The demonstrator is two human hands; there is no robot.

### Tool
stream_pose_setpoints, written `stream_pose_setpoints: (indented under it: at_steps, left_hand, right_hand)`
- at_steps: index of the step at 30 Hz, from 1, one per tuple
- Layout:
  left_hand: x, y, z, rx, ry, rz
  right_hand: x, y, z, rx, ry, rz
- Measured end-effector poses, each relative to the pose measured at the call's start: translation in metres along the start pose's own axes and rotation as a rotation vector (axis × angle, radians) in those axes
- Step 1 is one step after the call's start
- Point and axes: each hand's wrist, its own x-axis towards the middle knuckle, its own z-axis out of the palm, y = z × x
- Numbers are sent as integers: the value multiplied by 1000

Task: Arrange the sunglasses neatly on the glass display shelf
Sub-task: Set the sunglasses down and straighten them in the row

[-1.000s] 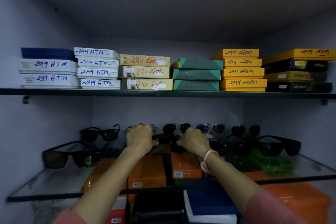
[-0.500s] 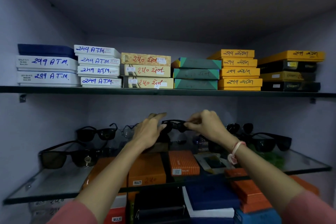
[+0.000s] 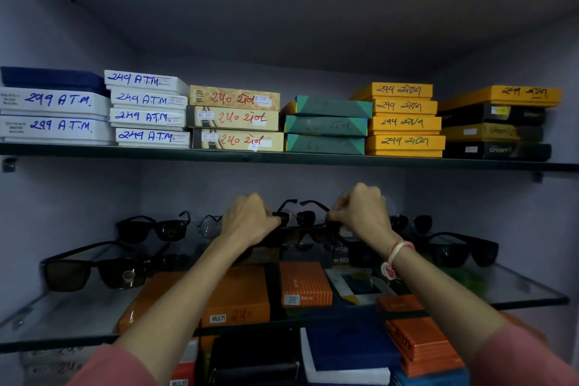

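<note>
Both my hands hold one pair of black sunglasses (image 3: 302, 222) above the middle of the glass display shelf (image 3: 529, 291). My left hand (image 3: 249, 219) grips its left end and my right hand (image 3: 360, 213) pinches its right end; the temples stick up behind. More dark sunglasses stand on the shelf: a large pair at the front left (image 3: 94, 269), another behind it (image 3: 153, 227), clear-lensed glasses (image 3: 208, 224) next to that, a big pair at the right (image 3: 460, 249) and small round ones (image 3: 410, 222) at the back right.
The upper shelf (image 3: 282, 157) carries stacked boxes: white ones (image 3: 147, 110) at the left, yellow ones (image 3: 404, 122) at the right. Orange boxes (image 3: 238, 298) and blue boxes (image 3: 351, 351) show through the glass from the level below. Walls close in both sides.
My hands lifted the black sunglasses from the shelf's middle row and raised them; now they are held slightly lower and nearer to me than half a second ago.
</note>
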Motion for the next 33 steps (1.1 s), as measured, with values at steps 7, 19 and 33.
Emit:
stream_pose_setpoints:
  at_steps: [7, 19, 33]
  left_hand:
    - [6, -9, 6, -142, -262, -210]
    - [4, -2, 19, 94, -142, -239]
    - [13, -26, 3, 195, -107, -231]
  right_hand:
    - [-4, -2, 9, -168, -119, 99]
    - [-3, 3, 21, -179, -278, 95]
    - [-1, 3, 23, -274, -291, 66]
